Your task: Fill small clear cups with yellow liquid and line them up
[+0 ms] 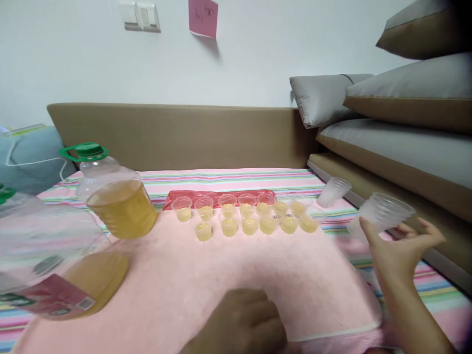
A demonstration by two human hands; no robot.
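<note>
My right hand (396,246) grips a stack of clear plastic cups (387,212), tilted on its side above the bedding at the right. Low in the middle, my left hand (241,322) is curled over the pink cloth, somewhat blurred; anything inside its fingers is hidden. Two rows of clear cups with pale yellow liquid stand beyond it, such as a front-row cup (204,231) and a back-row cup (182,210). Another stack of clear cups (334,191) lies tilted near the cushions, left of my right hand.
Two large clear jugs of yellow liquid are on the left: a green-capped jug (129,209) and a nearer labelled jug (99,280). A red plastic wrapper (221,194) lies behind the cups. Stacked cushions (401,147) border the right; a brown headboard (184,135) closes the back.
</note>
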